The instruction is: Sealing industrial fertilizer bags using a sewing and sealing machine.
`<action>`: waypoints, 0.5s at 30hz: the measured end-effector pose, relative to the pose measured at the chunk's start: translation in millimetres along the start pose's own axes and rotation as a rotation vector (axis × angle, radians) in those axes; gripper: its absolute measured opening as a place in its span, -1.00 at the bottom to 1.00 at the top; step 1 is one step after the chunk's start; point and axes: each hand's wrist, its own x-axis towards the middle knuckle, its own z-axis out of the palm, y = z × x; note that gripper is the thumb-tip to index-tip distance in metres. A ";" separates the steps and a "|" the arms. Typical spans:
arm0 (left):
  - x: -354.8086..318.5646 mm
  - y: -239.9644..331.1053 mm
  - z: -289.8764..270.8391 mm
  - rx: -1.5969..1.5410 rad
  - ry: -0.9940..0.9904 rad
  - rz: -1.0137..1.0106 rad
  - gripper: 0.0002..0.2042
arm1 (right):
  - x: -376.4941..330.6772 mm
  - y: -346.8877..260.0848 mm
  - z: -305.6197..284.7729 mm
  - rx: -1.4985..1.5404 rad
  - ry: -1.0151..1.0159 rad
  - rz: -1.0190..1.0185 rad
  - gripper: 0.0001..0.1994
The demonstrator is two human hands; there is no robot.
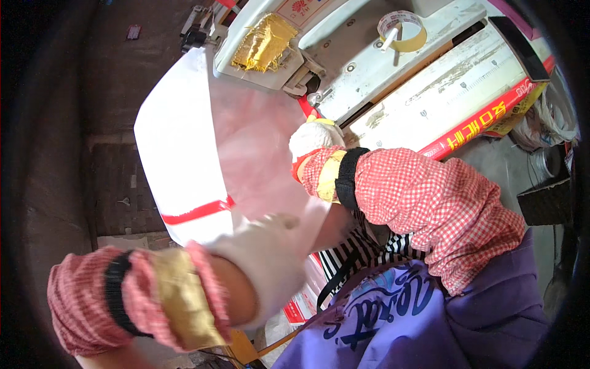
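A large white sheet-like bag (179,138) with a red stripe near its lower end lies spread out at the left and centre. Its middle part looks pinkish and see-through, smeared by motion. My left hand (265,255), in a white glove, is over the bag's near edge; blur hides what its fingers do. My right hand (314,140), also gloved in white, is at the bag's right side, close to the metal parts of a sewing machine (307,77). Its fingers are mostly hidden. Red checked sleeve covers are on both forearms.
A yellow cloth scrap (265,43) sits on the machine. On its pale table are a tape roll (413,42) and, at the far right, a dark flat phone-like object (520,48). A red strip (476,126) runs along the table's front edge. A dark box (547,202) stands at the right.
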 end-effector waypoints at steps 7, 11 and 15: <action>48.4 39.1 -23.4 0.008 -0.136 0.158 -0.80 | -5.0 4.9 -2.2 0.088 -0.101 -0.170 -0.75; 63.2 21.9 -38.4 0.177 -0.238 0.294 -0.84 | 0.4 9.8 0.9 0.108 -0.162 -0.236 -0.77; 47.6 0.5 -51.8 0.044 -0.161 0.355 -0.85 | 4.8 7.4 0.1 0.048 -0.145 -0.201 -0.80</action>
